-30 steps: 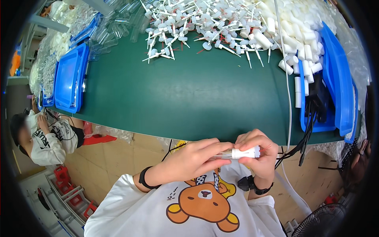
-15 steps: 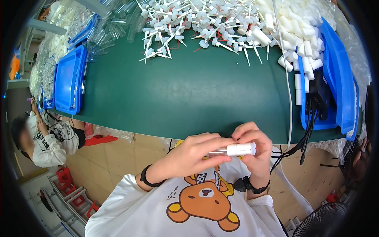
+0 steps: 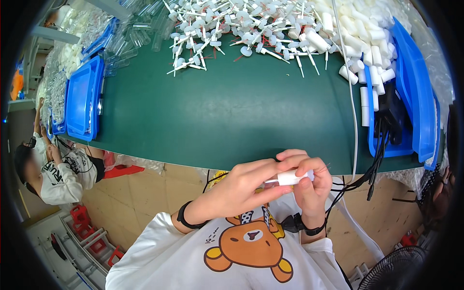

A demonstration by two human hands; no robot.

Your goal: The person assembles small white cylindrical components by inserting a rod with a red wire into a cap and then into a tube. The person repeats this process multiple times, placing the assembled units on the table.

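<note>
Just off the table's near edge, my left hand (image 3: pixel 241 186) is closed on a clear tube (image 3: pixel 272 182), most of it hidden by the fingers. Fitted at the tube's right end is a white cylindrical cap (image 3: pixel 288 178). My right hand (image 3: pixel 313 191) closes round this cap, with the thumb below and fingertips above. A paler, translucent piece (image 3: pixel 310 175) shows at the cap's outer end, partly covered by fingers.
A green table (image 3: pixel 212 116) spreads ahead. White stemmed parts with red thin tubes (image 3: pixel 261 29) are heaped at its far side, clear tubes (image 3: pixel 137 36) left, white cylinders (image 3: pixel 377 55) right. Blue trays (image 3: pixel 84 99) flank it. A white cable (image 3: pixel 354 121) crosses the right. A co-worker (image 3: pixel 58 169) sits left.
The capped tube's right end has tilted upward slightly. My right fingers have come over the cap and its end piece. The co-worker at left has raised an arm.
</note>
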